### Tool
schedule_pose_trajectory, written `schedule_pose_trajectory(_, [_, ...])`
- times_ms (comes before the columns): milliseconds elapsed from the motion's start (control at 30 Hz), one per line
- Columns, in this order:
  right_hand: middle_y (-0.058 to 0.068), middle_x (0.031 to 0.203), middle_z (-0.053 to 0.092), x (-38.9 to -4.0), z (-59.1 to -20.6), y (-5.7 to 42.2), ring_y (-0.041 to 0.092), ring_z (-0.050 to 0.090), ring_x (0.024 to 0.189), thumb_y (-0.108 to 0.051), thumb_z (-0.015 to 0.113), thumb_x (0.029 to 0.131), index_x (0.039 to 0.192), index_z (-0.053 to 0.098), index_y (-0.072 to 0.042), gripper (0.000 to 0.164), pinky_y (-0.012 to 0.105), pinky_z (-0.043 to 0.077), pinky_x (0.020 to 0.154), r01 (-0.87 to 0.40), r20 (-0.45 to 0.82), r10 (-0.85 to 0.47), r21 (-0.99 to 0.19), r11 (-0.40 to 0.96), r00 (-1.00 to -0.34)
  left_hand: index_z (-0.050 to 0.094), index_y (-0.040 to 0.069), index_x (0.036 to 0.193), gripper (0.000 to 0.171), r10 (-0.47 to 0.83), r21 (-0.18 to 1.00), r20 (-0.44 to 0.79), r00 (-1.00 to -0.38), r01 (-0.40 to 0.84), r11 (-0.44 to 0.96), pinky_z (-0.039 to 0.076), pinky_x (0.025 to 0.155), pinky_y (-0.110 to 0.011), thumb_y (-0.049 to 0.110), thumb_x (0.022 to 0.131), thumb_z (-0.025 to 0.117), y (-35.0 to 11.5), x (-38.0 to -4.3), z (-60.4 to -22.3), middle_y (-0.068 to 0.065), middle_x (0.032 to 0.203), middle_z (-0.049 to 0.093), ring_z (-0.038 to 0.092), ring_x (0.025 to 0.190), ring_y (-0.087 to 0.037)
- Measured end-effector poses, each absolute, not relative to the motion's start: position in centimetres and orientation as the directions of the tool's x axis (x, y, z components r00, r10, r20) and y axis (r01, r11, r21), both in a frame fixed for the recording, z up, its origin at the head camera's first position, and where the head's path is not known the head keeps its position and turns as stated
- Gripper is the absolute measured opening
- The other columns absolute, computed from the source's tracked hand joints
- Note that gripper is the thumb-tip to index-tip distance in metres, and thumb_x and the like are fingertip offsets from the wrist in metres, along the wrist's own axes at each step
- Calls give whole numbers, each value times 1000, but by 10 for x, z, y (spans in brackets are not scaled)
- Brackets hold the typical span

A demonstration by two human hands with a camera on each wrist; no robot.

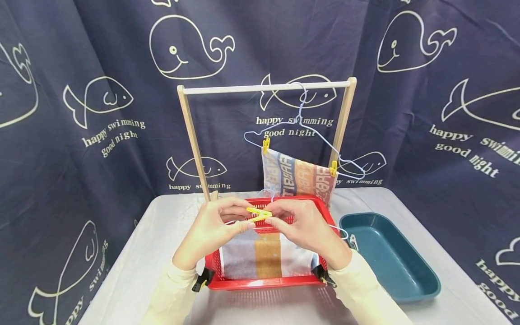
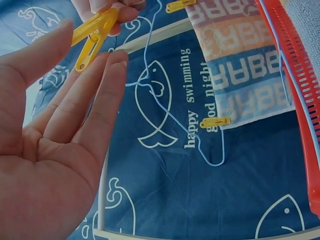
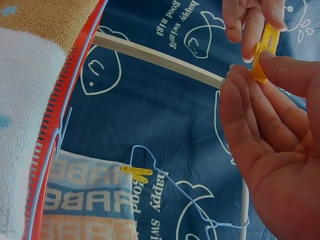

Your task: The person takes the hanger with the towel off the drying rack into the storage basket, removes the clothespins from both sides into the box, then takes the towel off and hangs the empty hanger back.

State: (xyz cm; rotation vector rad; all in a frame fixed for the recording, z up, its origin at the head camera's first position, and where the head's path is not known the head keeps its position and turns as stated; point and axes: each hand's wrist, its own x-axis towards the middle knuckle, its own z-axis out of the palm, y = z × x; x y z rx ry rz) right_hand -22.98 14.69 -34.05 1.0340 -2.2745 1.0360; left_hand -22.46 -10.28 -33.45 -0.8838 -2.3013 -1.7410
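A yellow clothespin (image 1: 259, 214) is held between both hands above the red basket (image 1: 268, 283). My left hand (image 1: 219, 228) pinches its two spread legs between thumb and fingers. At the clothespin's other end, my right hand (image 1: 300, 223) pinches it with thumb and fingertips. Both hands' palms show in the wrist views, the left palm (image 2: 55, 175) and the right palm (image 3: 280, 165). Below the hands, a light towel with a tan stripe (image 1: 268, 257) lies in the basket. A blue hanger (image 1: 339, 231) is at the basket too, partly hidden by the hands.
Behind the basket stands a wooden rack (image 1: 243, 89). From its bar hangs another blue hanger (image 1: 321, 137), with a lettered striped towel (image 1: 300, 174) clipped by yellow clothespins (image 1: 266, 145). To the right is a teal tray (image 1: 390, 257) with a white clip (image 1: 354, 242) at its edge.
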Motion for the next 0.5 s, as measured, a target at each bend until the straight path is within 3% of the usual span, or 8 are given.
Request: schedule_pose_trajectory(500, [-17,91,75,-227,-339,150,-4,69,80,-18,87,84,106,79,-26,25,25,59,75,-769,655,-432,-400,498,-620,74,14,111,33,372,821,452,-811,541,181,62,84,-33,9,82,88,-100,-224,-336,2,101,78,77,90,-17])
